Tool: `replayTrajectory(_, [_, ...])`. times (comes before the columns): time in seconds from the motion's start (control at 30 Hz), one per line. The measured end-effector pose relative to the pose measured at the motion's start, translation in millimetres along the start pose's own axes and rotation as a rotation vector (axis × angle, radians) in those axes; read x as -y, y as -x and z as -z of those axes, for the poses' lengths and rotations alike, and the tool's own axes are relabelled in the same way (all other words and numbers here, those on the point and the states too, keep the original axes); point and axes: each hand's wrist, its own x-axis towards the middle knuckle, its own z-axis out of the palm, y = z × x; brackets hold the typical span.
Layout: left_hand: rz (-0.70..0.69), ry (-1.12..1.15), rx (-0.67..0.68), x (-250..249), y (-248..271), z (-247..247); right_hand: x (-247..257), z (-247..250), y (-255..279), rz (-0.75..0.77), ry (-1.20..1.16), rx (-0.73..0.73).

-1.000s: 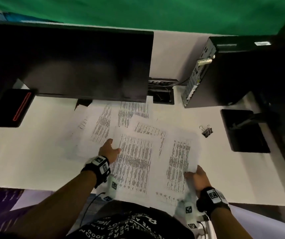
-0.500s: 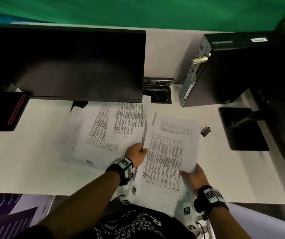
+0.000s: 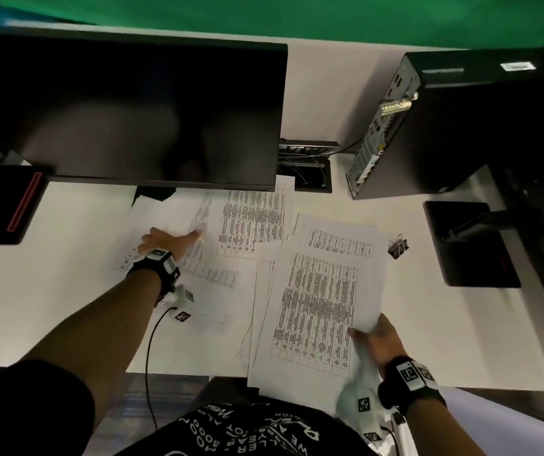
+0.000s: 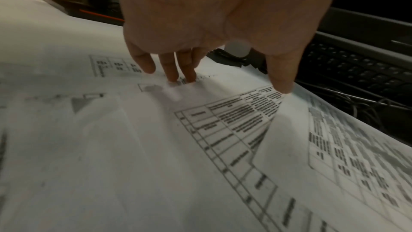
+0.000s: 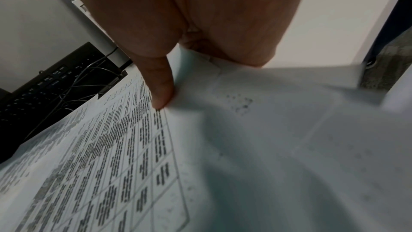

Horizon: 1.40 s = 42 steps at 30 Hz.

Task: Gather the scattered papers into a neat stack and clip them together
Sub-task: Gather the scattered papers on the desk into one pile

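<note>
Dark monitor [image 3: 139, 116], computer tower [image 3: 428, 126]

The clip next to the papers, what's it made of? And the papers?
The clip looks like black painted metal with thin wire handles that glint; it is too small to be sure. The papers look like thin matte white printer paper: one sheet bends under the left hand.
</note>
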Motion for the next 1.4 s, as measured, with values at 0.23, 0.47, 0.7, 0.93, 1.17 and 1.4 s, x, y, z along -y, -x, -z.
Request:
replayTrajectory(0.23, [-0.038, 0.103, 0.069, -27.6, 13.2, -21.9, -3.0, -2.3, -4.3, -0.029, -0.014, -0.012])
replayTrajectory(0.47, [-0.267, 0.088, -0.007, -35.9, 38.3, -10.8, -4.8, -3.7, -5.4, -0.028, -0.020, -0.029])
replayTrajectory(0.7, [-0.525, -0.207, -0.133, -12.8, 76.0, 33.2, 3.1, -3.8, -3.1, -0.008, 0.008, -0.046])
replayTrajectory(0.93, [-1.060, -0.329, 0.090, 6.2, 143.2, 80.2, 5.9, -3.1, -2.5, -0.008, 0.024, -0.037])
replayTrajectory(1.17, [-0.942, 0.772, 0.764, -15.1, 173.9, 87.3, 12.6, -2.0, 0.6, 0.011, 0.072, -0.043])
replayTrajectory(1.4, [-0.473, 0.611, 0.524, -2.0, 114.7, -28.3, 10.8, -3.7, 1.0, 0.005, 0.088, -0.049])
